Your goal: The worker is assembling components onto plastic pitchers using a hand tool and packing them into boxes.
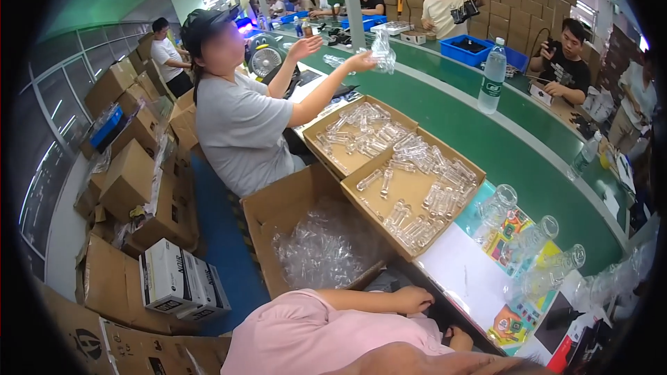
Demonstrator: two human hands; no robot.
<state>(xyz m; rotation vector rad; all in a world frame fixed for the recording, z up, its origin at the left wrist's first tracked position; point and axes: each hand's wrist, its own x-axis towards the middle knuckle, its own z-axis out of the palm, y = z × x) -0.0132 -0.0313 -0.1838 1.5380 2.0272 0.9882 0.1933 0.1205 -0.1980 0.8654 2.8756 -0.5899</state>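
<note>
Cardboard tray (374, 199) holds slim transparent tubes (440, 199) near left hand (413, 299) and right hand (459, 339); I cannot tell either grip's state.

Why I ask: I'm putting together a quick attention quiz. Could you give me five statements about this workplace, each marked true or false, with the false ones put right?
1. Two shallow cardboard trays hold small clear parts. True.
2. The right hand is inside one of the trays. False: it is outside them, by the near edge of the table.
3. The co-worker in grey is holding up a blue box. False: a clear object is in the raised hand.
4. A water bottle with a green label stands on the green surface. True.
5. The deep cardboard box is empty. False: clear plastic items lie in it.
</note>
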